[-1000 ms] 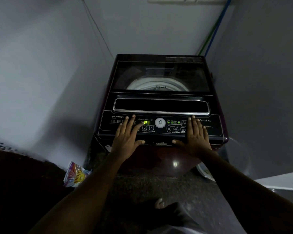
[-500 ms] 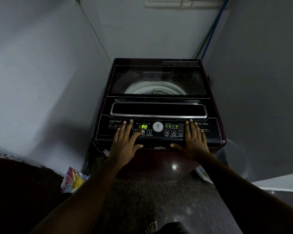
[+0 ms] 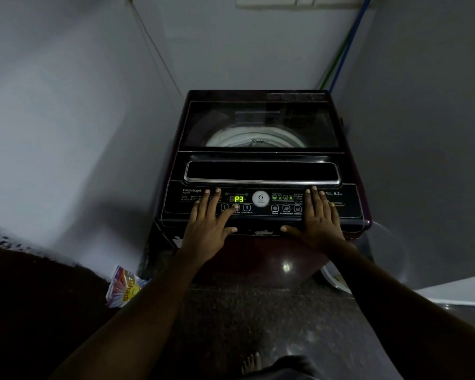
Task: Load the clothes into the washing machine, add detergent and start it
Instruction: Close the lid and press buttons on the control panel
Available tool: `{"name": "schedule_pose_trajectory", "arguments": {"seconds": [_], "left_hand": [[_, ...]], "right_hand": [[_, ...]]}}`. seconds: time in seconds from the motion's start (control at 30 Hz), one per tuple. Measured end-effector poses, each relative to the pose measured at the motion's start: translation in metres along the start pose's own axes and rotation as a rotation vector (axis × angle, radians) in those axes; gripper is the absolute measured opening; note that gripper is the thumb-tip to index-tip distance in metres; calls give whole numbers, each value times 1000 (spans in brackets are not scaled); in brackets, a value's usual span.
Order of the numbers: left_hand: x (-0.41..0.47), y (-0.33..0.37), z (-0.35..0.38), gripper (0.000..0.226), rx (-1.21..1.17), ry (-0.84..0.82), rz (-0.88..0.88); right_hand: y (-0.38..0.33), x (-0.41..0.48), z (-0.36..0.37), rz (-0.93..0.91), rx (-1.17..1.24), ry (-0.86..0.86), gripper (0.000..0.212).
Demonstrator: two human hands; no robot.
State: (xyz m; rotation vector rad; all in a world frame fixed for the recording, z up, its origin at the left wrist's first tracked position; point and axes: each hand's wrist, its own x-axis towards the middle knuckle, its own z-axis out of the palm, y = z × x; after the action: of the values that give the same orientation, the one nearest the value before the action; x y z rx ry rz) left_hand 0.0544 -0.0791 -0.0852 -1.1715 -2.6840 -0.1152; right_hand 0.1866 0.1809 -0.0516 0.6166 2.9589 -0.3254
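A dark maroon top-load washing machine (image 3: 261,171) stands in a narrow corner with its glass lid (image 3: 259,124) down; the pale drum rim shows through it. The green display (image 3: 239,199) on the control panel reads P3. My left hand (image 3: 207,226) lies flat on the panel's left side, fingers spread, with the index fingertip on the button marked 2. At the panel's right side my right hand (image 3: 320,220) rests flat with fingers together, holding nothing. The clothes cannot be seen through the dark lid.
A colourful detergent packet (image 3: 124,289) lies on the floor at the machine's left foot. A pale tub (image 3: 333,279) sits on the floor at the right. Walls close in on both sides; green and blue hoses (image 3: 340,56) run down the back right corner. A bare foot (image 3: 251,363) shows below.
The display has stepped from P1 to P2 to P3 while my left index finger stays on button 2. Both hands keep their places; the camera has shifted slightly.
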Motion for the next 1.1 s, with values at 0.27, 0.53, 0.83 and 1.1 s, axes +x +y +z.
{"name": "schedule_pose_trajectory", "arguments": {"seconds": [0.27, 0.53, 0.83, 1.1], "left_hand": [[-3, 3, 1, 60, 52, -30, -4], [-3, 4, -3, 56, 41, -35, 5], [-1, 10, -8, 60, 93, -90, -23], [5, 21, -28, 66, 133, -201, -12]], "right_hand": [[-1, 0, 0, -1, 2, 4, 120], [0, -1, 1, -4, -1, 11, 122], [-1, -2, 0, -5, -1, 12, 123], [-3, -2, -3, 0, 1, 2, 122]]}}
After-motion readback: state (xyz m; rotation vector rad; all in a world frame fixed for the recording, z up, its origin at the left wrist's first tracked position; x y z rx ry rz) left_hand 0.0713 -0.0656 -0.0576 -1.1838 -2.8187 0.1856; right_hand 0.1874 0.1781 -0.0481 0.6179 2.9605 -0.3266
